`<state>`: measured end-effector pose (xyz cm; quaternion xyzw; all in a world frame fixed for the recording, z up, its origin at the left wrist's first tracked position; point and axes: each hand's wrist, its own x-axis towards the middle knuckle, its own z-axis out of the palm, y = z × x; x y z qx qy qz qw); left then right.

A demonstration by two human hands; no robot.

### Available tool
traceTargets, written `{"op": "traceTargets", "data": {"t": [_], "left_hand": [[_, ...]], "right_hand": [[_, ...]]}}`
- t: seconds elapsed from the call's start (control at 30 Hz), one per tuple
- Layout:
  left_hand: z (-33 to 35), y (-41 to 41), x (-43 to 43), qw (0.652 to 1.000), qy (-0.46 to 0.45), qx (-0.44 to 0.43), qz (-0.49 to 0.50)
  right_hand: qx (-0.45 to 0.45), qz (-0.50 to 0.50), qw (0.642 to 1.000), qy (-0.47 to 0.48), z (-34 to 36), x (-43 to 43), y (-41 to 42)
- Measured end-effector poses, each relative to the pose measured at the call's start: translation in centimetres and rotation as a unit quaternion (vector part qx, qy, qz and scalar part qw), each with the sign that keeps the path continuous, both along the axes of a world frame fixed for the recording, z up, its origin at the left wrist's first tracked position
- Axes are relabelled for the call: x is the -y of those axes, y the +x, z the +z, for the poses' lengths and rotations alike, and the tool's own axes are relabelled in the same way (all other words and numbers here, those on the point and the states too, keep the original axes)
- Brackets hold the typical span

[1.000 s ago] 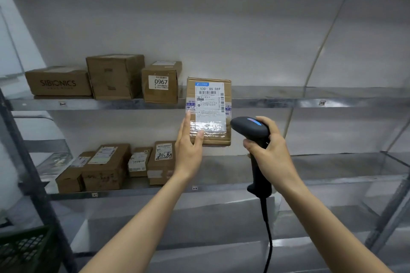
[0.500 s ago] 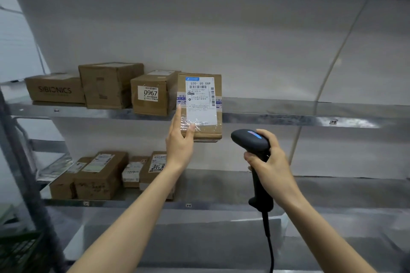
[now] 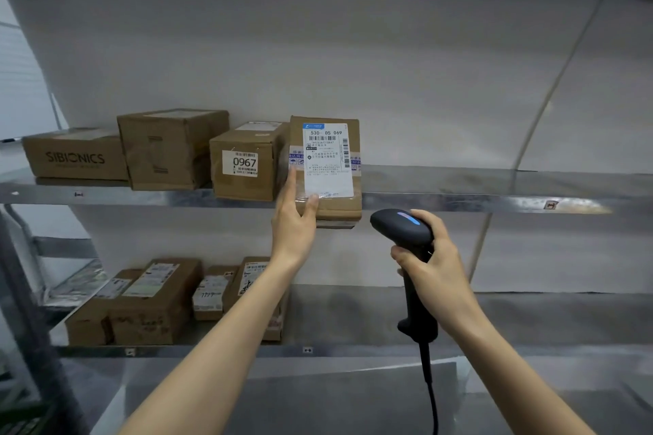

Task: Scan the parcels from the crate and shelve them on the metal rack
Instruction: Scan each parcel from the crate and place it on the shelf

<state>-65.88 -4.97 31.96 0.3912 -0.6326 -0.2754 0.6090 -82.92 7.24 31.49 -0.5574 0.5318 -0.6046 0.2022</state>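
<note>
Your left hand (image 3: 293, 222) pinches parcel (image 3: 327, 166) low, thumb on front. Bottom hangs below shelf lip (image 3: 459, 203), so it could snag and slip. Your right hand (image 3: 438, 268) grips scanner (image 3: 403, 228).

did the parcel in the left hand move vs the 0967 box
Yes: the parcel rose and shifted left, its top now about level with the top of the 0967 box and close beside it.

Arms extended.
Left hand (image 3: 295, 226), from 7 o'clock, pinches parcel (image 3: 330, 208); right hand (image 3: 436, 268), from 5, grips barcode scanner (image 3: 403, 228).
</note>
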Motion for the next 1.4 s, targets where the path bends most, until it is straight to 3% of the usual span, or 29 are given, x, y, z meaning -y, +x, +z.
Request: {"op": "traceTargets", "data": {"t": [0.37,0.77,1.17,1.4], "left_hand": [[1.5,-1.0,1.6,1.0,-0.018,0.009,-0.003],[3.4,-1.5,3.0,0.997,-0.045,0.024,0.059],[3.7,-0.5,3.5,0.989,-0.047,0.13,0.051],[4.1,-1.3,4.2,0.973,-0.078,0.152,0.154]], "right_hand": [[-0.008,-0.018,1.0,0.003,0.0,1.3,-0.1],[-0.004,-0.018,1.0,0.008,-0.3,1.8,-0.5],[-0.008,-0.018,1.0,0.017,-0.6,1.9,-0.8],[-0.002,-0.02,1.0,0.022,-1.2,2.3,-1.3]]}}
